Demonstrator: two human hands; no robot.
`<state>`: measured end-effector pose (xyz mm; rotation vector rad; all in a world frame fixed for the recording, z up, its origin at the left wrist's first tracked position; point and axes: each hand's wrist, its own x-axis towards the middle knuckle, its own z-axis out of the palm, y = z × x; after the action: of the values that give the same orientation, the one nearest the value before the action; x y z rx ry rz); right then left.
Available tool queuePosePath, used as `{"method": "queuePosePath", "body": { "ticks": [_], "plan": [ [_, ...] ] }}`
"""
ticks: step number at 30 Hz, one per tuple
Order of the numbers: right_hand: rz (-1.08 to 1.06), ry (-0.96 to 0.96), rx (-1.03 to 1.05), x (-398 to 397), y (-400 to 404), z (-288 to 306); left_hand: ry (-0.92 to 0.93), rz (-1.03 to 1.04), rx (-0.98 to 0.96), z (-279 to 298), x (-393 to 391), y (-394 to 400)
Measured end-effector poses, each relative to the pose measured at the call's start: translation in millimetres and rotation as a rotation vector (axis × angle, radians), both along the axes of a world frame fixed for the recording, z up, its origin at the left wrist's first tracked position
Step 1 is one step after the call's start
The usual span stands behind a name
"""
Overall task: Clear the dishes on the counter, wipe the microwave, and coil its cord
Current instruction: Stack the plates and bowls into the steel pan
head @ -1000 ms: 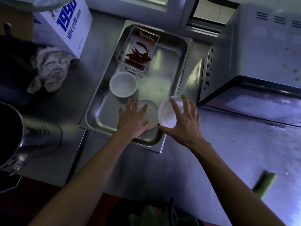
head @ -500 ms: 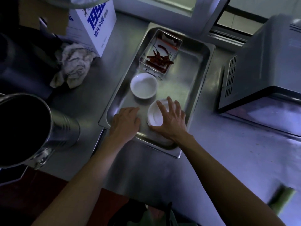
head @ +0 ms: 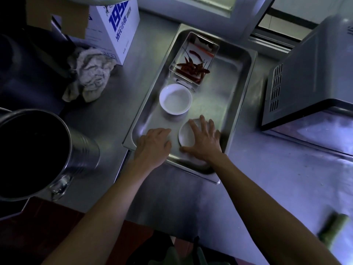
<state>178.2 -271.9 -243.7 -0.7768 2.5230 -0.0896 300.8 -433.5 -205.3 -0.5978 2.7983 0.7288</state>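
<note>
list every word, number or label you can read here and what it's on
"19...": large blue digits on the white box; the rest is cut off at the frame edge.
Blue Chinese characters below the digits, same box: too blurred to read with certainty.
Small print and symbols lower on the box: too small to read.
Microwave: no readable text.

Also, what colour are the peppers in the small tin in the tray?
Dark red. The peppers show best in the head view, the only one.
</note>
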Motion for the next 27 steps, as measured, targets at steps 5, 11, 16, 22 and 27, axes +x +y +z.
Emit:
{"method": "queuePosePath", "body": {
  "ticks": [5,11,16,22,27],
  "plan": [
    [0.018,0.01,0.028,0.9,0.0,2.5,0.001,-0.023,0.012,3.6,-0.2,0.1],
    [-0.006,0.091,-0.096,7.4,10.8,25.3,0.003,-0.052,0.003,19.2,-5.1,7.6],
    [-0.057,0.196,-0.225,13.6,42.0,57.5,0.036,-0.111,-0.042,36.8,-17.3,32.4],
    [-0.186,0.225,-0.318,25.6,126.9,91.8,0.09,-0.218,-0.095,58.4,-31.9,99.6],
    [-0.325,0.221,-0.35,51.8,232.0,104.8,0.115,-0.354,-0.074,74.4,-30.5,186.8]
  ]
}}
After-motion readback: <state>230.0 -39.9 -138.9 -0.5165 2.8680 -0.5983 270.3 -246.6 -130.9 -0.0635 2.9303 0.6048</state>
